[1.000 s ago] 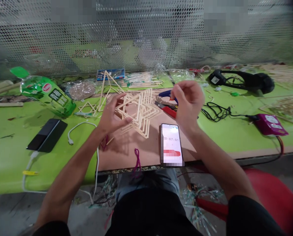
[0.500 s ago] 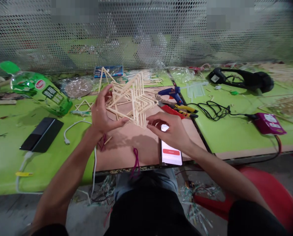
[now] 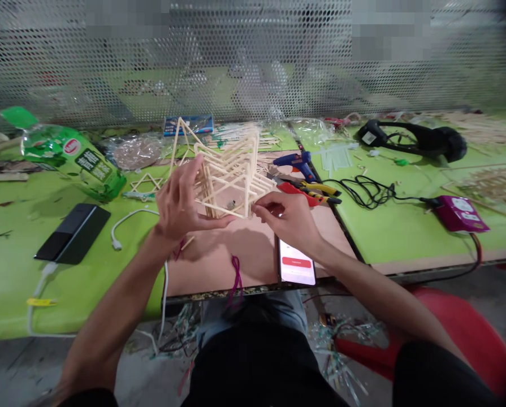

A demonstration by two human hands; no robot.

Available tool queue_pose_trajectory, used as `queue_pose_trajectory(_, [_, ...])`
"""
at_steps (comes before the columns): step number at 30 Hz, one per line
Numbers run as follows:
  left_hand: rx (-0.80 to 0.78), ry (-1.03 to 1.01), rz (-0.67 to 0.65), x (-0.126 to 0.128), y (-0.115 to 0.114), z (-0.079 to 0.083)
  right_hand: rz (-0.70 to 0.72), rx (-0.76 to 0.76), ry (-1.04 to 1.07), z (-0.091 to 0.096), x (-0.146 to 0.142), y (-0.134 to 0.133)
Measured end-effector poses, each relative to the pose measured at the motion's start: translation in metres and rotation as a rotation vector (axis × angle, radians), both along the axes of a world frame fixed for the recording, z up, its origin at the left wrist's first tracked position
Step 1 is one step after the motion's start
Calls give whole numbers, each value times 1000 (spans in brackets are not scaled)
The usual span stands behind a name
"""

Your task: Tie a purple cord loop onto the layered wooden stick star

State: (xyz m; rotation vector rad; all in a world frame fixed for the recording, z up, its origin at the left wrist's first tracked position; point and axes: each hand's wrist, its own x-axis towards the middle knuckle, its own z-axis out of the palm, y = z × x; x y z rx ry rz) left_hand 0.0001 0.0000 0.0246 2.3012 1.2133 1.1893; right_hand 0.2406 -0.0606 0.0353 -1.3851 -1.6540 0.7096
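Note:
A star-shaped lattice of thin wooden sticks (image 3: 227,181) is held up above the brown board (image 3: 206,265). My left hand (image 3: 180,198) grips its left side, thumb along the bottom and fingers behind the upper edge. My right hand (image 3: 289,217) is closed in a pinch at the lower right corner of the lattice; whether the fingertips hold a separate bit is hidden. Under my right hand lies a lit phone (image 3: 297,263). Just beyond that hand are red-handled pliers (image 3: 297,193), yellow-and-black-handled pliers (image 3: 320,189) and a blue glue gun (image 3: 295,162).
To the left are a green bottle (image 3: 74,155), a power bank (image 3: 72,233) and a small stick star (image 3: 145,185). On the right sit a black headset-like device (image 3: 411,138) and a purple power adapter (image 3: 462,213). Purple cord (image 3: 236,271) hangs over the front edge. A perforated metal screen (image 3: 253,68) stands behind.
The stick lattice has been turned and tilted in my hands, so its layers now face differently. My left thumb reaches further right along its base, and my right hand stays near the corner.

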Motion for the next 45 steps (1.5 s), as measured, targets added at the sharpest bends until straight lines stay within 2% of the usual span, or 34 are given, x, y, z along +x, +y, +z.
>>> queue_pose_trajectory(6, [75, -13, 6, 5, 1, 1, 44, 89, -155, -7, 1, 8])
queue_pose_trajectory(11, [116, -6, 47, 2, 7, 2, 43, 84, -68, -7, 6, 10])
queue_pose_trajectory(15, [156, -5, 6, -2, 9, 1, -10, 92, -4, -8, 14, 13])
queue_pose_trajectory(20, [114, 55, 70, -3, 9, 1, 19, 84, 24, -6, 22, 12])
queue_pose_trajectory(22, [124, 71, 85, -4, 10, 2, 59, 113, -56, -5, 27, 14])
queue_pose_trajectory(24, [168, 78, 92, -5, 11, 3, 55, 180, -262, -5, 35, 21])
queue_pose_trajectory(27, [205, 73, 91, -6, 14, 4, -85, 275, -667, -7, 50, 35])
queue_pose_trajectory(29, [188, 61, 98, -6, 14, 5, -124, 272, -758, -7, 56, 42])
queue_pose_trajectory(31, [193, 54, 117, -6, 14, 5, -36, 273, -682, -6, 54, 42])
queue_pose_trajectory(33, [225, 56, 132, -5, 14, 5, 71, 254, -470, -5, 44, 35])
queue_pose_trajectory(37, [346, 113, 152, -3, 18, 1, 108, 82, -59, -4, 17, 22])
queue_pose_trajectory(41, [494, 195, 203, -1, 21, -2, 138, -75, -9, -7, 4, 22])
queue_pose_trajectory(45, [482, 196, 173, 1, 20, -5, 143, -27, -86, -9, 5, 26])
